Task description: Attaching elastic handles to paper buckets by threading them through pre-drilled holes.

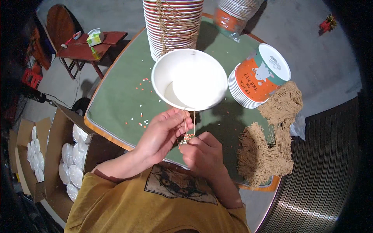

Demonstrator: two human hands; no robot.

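Observation:
A white paper bucket [165, 83] is in front of me with its open mouth facing up. Two lengths of tan cord [194, 121] hang from its near rim. My left hand [166, 130] is just below that rim, its thumb and fingers closed on the cord. Lower and to the right, my right hand [204, 152] is curled in a fist around the cord's lower end; the ends inside it are hidden. Small orange and white paper dots [185, 139] lie in a little pile between my hands.
A tall stack of paper buckets [173, 27] draped with cord stands behind. Upside-down orange buckets [254, 75] sit at right beside bundles of tan cord [264, 155]. Bagged buckets [233, 17] are at the table's far edge. Cartons of wrapped white discs [72, 155] stand at left.

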